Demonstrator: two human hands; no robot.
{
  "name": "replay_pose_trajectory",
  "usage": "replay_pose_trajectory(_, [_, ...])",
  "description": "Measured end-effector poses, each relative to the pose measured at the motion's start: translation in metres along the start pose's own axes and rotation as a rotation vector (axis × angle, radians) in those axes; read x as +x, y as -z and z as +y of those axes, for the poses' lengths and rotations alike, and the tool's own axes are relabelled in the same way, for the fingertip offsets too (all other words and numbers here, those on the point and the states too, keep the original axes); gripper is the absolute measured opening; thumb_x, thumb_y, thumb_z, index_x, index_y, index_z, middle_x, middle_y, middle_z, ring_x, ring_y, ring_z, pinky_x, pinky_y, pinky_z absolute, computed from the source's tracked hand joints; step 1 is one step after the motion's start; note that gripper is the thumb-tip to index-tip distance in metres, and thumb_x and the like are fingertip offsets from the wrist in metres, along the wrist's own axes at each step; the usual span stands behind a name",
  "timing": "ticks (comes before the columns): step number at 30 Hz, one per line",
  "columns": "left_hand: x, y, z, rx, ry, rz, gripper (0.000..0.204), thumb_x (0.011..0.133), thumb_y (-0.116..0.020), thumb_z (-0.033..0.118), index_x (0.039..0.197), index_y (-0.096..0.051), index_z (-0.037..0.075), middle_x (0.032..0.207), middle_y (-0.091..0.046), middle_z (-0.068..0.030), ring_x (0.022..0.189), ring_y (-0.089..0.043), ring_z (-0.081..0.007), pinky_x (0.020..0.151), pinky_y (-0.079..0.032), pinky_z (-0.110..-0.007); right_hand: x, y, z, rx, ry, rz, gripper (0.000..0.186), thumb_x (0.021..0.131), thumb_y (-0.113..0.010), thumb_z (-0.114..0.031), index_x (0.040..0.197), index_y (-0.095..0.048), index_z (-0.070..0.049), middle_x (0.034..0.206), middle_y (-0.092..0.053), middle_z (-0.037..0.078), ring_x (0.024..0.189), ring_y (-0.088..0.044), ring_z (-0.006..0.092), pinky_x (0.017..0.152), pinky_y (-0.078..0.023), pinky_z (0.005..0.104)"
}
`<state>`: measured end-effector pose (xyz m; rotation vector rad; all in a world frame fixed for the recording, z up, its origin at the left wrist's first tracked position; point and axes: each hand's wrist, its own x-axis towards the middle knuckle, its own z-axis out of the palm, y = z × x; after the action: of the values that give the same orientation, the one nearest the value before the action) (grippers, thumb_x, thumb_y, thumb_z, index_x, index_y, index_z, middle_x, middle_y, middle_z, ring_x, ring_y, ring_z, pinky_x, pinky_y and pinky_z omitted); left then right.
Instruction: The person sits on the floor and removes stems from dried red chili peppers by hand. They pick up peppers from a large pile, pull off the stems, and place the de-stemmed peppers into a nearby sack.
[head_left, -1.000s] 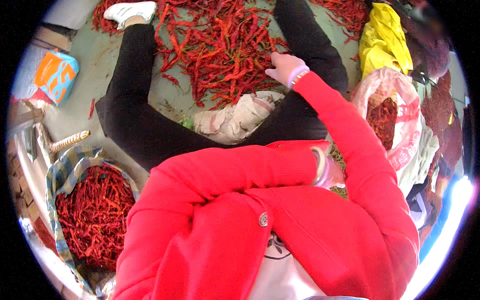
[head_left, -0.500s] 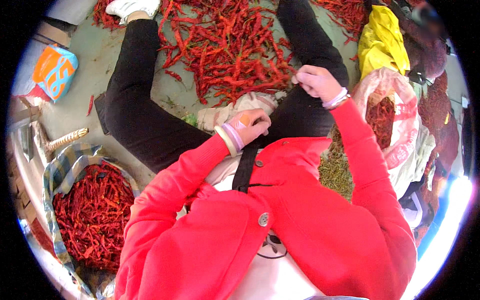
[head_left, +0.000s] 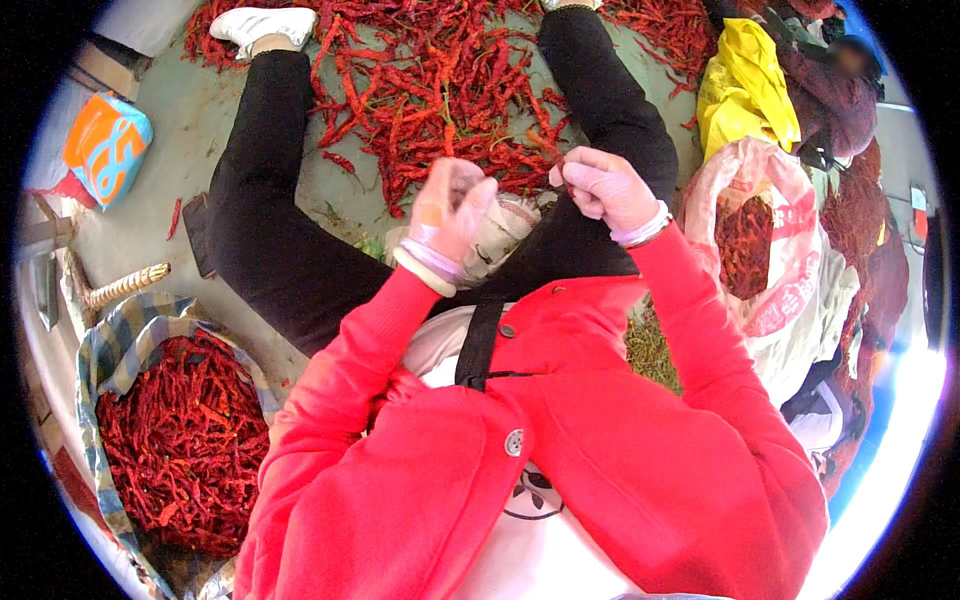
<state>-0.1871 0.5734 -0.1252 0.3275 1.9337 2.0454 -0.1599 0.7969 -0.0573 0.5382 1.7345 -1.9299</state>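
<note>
My left hand (head_left: pixel 451 207) is raised over the white cloth sack (head_left: pixel 510 235) between my legs, fingers curled; whether it holds anything I cannot make out. Just to its right, my right hand (head_left: pixel 605 190) pinches a red chili (head_left: pixel 551 150) between thumb and fingertips. A loose pile of red chilies (head_left: pixel 430 75) lies on the grey-green floor (head_left: pixel 345 215) beyond both hands. A heap of small greenish pieces (head_left: pixel 650 355) lies beside my right forearm.
A checked bag of chilies (head_left: pixel 180 440) sits at left, near an orange-and-blue bag (head_left: pixel 105 150) and a striped rod (head_left: pixel 130 285). At right are a yellow bag (head_left: pixel 745 85), a pink-and-white sack holding chilies (head_left: pixel 745 240), and another person (head_left: pixel 820 95) in dark clothing.
My left hand has risen from beside my waist toward the pile. My right hand has drawn back slightly from the pile and now pinches a chili. The other person shows more.
</note>
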Motion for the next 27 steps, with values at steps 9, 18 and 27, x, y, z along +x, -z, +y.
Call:
replay_pose_trajectory(9, [-0.001, -0.019, 0.030, -0.118, 0.152, -0.553, 0.015, 0.091, -0.052, 0.014, 0.097, -0.055, 0.001, 0.080, -0.061, -0.0061, 0.066, -0.055, -0.0094, 0.059, -0.046, -0.024, -0.084, -0.001, 0.017, -0.170, -0.101, -0.075, 0.025, 0.085, -0.055, -0.027, 0.083, -0.056, -0.003, 0.067, -0.050, -0.003, 0.052, -0.039, 0.0029, 0.047, -0.029, 0.0189])
replay_pose_trajectory(18, [-0.031, -0.030, 0.021, 0.100, 0.193, -0.594, 0.015, 0.089, -0.050, 0.014, 0.083, -0.057, 0.001, 0.063, -0.058, -0.0054, 0.055, -0.056, -0.0117, 0.050, -0.043, -0.026, -0.072, -0.033, 0.035, -0.752, 0.369, 0.018, 0.025, 0.087, -0.054, -0.026, 0.095, -0.050, -0.003, 0.080, -0.060, 0.013, 0.072, -0.060, 0.0269, 0.067, -0.047, 0.0358])
replay_pose_trajectory(27, [-0.039, -0.033, 0.036, -0.128, 0.004, -0.940, 0.014, 0.089, -0.054, 0.016, 0.083, -0.055, 0.003, 0.064, -0.054, -0.0057, 0.056, -0.053, -0.0128, 0.053, -0.044, -0.028, -0.085, -0.011, 0.017, -0.393, -0.170, -0.410, 0.018, 0.089, -0.053, -0.021, 0.080, -0.052, -0.005, 0.062, -0.047, 0.000, 0.055, -0.047, 0.0111, 0.050, -0.037, 0.0265])
